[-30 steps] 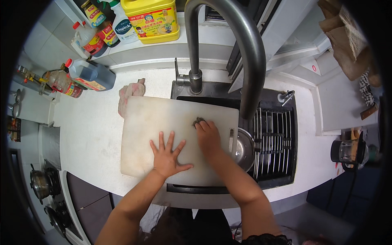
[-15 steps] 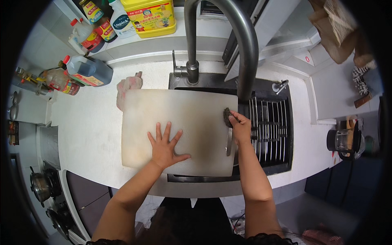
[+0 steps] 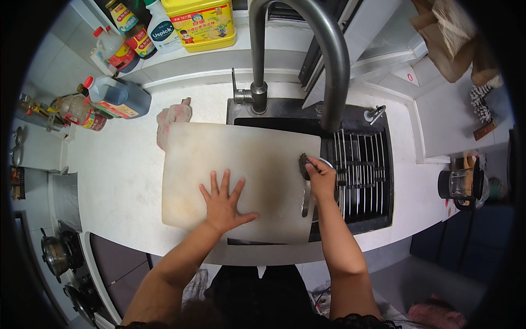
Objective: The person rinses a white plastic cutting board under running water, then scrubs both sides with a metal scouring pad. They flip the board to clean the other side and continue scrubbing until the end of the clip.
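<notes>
A large whitish cutting board (image 3: pixel 203 151) with a dark smudge near its middle lies across the black sink and the white counter. My left hand (image 3: pixel 223 211) rests flat on the board, fingers spread. At the board's right edge, my right hand (image 3: pixel 322 183) pinches a dark steel wool scrubber (image 3: pixel 303 166) against the surface. The scrubber covers the upper end of the long handle slot (image 3: pixel 306 200) cut through the board. A light curved rim shows just behind my right hand.
A tall gooseneck faucet (image 3: pixel 337 71) arches above the sink (image 3: pixel 389 181), where a metal rack (image 3: pixel 359 186) stands on the right. A pinkish rag (image 3: pixel 174 116) touches the board's far left corner. Bottles (image 3: pixel 123 98) line the left. A yellow tub (image 3: pixel 203 27) sits on the ledge.
The scrubber and my right hand have slid slightly toward me along the board's right edge. The board has shifted slightly nearer too, with my left hand still spread on it.
</notes>
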Demonstrator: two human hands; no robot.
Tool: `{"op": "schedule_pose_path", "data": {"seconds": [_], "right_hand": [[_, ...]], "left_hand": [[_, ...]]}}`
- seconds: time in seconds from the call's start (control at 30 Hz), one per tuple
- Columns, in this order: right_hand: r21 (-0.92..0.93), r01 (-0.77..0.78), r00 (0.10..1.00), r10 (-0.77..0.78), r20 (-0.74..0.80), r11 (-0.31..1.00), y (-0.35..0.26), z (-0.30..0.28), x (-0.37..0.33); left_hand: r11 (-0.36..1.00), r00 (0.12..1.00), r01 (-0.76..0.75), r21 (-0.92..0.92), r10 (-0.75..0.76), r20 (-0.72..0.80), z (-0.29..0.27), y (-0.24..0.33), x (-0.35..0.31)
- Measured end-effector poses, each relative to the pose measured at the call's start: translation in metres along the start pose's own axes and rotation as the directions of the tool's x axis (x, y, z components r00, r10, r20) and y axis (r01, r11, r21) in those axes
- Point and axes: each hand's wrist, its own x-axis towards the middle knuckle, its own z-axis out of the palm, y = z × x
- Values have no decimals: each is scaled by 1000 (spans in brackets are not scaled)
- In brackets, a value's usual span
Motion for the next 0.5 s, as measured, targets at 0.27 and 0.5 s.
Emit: {"op": "schedule_pose_path", "data": {"seconds": [0.27,0.5], "right_hand": [[13,-75,997,75,-5,997,20,-7,-21],[-643,501,843,-495,211,579,-9,46,-31]], "left_hand": [[1000,998,16,-11,-15,64,0,-1,-11],[1000,997,-17,-3,17,74,8,-1,-6]]}}
